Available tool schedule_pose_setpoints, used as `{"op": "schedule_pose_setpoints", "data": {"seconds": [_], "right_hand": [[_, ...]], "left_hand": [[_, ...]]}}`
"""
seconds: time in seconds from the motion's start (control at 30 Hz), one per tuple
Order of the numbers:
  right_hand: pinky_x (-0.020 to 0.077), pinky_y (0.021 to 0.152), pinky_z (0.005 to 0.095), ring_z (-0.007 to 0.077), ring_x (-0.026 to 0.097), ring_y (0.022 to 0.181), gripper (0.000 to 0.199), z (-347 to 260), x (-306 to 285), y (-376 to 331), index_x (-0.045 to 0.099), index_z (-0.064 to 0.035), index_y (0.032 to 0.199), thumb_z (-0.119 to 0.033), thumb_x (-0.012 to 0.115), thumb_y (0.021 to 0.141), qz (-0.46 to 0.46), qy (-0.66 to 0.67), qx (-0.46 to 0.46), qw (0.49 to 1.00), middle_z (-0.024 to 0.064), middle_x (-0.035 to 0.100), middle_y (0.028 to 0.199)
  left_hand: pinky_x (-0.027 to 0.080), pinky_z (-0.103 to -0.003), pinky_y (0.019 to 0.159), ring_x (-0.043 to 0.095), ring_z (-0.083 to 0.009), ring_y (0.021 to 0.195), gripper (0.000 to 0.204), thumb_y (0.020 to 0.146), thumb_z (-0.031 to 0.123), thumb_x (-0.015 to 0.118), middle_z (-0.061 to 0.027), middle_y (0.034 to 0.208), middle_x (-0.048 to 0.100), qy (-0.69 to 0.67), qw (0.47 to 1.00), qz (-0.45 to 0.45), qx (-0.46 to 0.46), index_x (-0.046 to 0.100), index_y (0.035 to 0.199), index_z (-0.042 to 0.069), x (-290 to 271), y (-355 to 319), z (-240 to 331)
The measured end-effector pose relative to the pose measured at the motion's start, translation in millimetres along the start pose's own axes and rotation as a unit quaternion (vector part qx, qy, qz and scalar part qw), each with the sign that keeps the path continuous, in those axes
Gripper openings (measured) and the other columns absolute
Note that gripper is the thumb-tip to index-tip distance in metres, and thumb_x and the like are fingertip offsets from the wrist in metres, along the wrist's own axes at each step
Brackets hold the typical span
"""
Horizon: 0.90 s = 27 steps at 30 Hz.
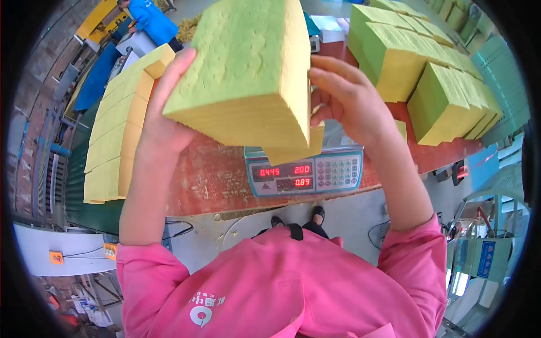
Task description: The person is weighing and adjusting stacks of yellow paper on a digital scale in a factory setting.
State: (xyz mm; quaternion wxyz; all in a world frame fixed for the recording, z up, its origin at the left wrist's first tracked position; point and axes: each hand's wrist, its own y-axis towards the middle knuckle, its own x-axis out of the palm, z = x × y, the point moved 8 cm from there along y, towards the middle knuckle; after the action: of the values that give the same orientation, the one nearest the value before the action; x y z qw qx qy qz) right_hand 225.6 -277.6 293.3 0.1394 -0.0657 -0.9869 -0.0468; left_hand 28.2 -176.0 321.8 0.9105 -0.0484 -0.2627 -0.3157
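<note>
A thick, tilted stack of yellow paper [236, 73] hangs above the table, its pitted top face and cut sides turned toward me. My left hand [169, 112] grips its left side, the thumb along the edge and the other fingers hidden behind the paper. At the right side of the stack, the bent fingers of my right hand [349, 96] press against its edge. Below stands a digital weighing scale [307, 188] with lit red figures and a keypad. Some yellow paper [296, 155] juts out over the scale's front, partly covered by the raised stack.
Yellow paper stacks [112, 135] line the left side of the red worn table [208, 174]. More paper stacks [445, 107] stand at the right and far right. At the far left, a person in a blue jacket [151, 22] is beside machinery. A cable lies on the floor.
</note>
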Motion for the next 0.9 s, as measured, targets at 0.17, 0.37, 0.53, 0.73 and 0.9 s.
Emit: {"op": "schedule_pose_setpoints", "data": {"seconds": [0.17, 0.37, 0.53, 0.73, 0.9], "right_hand": [[0.0529, 0.064, 0.0281, 0.0134, 0.062, 0.072, 0.033, -20, -28, 35, 0.062, 0.0032, 0.116, -0.021, 0.056, 0.095, -0.011, 0.006, -0.025, 1.0, 0.0062, 0.064, 0.093], [0.0522, 0.067, 0.0284, 0.0134, 0.062, 0.074, 0.034, 47, -56, 53, 0.062, 0.0021, 0.118, -0.022, 0.057, 0.095, -0.002, 0.004, 0.062, 0.998, 0.006, 0.066, 0.097], [0.0532, 0.07, 0.0308, 0.0164, 0.063, 0.08, 0.038, 62, -54, 45, 0.06, 0.0039, 0.124, -0.019, 0.06, 0.094, -0.004, -0.009, 0.065, 0.998, 0.0087, 0.065, 0.104], [0.0529, 0.069, 0.0295, 0.0153, 0.063, 0.08, 0.035, 62, -57, 45, 0.062, 0.0028, 0.121, -0.019, 0.059, 0.094, 0.027, -0.061, 0.067, 0.996, 0.0079, 0.067, 0.101], [0.0508, 0.065, 0.0285, 0.013, 0.061, 0.077, 0.033, 60, -58, 45, 0.065, 0.0016, 0.117, -0.019, 0.058, 0.093, 0.039, -0.079, 0.049, 0.995, 0.0063, 0.067, 0.097]], "left_hand": [[0.05, -0.039, 0.087, 0.06, -0.0207, 0.112, 0.049, 0.091, 0.043, 0.062, -0.007, 0.119, 0.065, 0.063, 0.997, 0.046, -0.004, 0.06, 0.125, 0.007, 17, 33, 5], [0.051, -0.04, 0.085, 0.058, -0.018, 0.115, 0.059, 0.089, 0.048, 0.062, -0.0038, 0.127, 0.06, 0.1, 0.992, 0.045, -0.069, 0.05, 0.137, 0.015, 6, 27, -49], [0.05, -0.038, 0.087, 0.057, -0.0172, 0.116, 0.06, 0.09, 0.049, 0.06, -0.0033, 0.127, 0.06, 0.107, 0.988, 0.06, -0.099, 0.05, 0.137, 0.013, -4, 14, -61], [0.048, -0.037, 0.09, 0.055, -0.0174, 0.119, 0.062, 0.089, 0.05, 0.062, -0.0048, 0.129, 0.059, 0.133, 0.986, 0.059, -0.082, 0.05, 0.137, 0.012, -4, 16, -58], [0.045, -0.038, 0.094, 0.053, -0.0178, 0.121, 0.062, 0.089, 0.049, 0.063, -0.0058, 0.131, 0.058, 0.14, 0.985, 0.062, -0.084, 0.05, 0.138, 0.011, -1, 14, -59]]}}
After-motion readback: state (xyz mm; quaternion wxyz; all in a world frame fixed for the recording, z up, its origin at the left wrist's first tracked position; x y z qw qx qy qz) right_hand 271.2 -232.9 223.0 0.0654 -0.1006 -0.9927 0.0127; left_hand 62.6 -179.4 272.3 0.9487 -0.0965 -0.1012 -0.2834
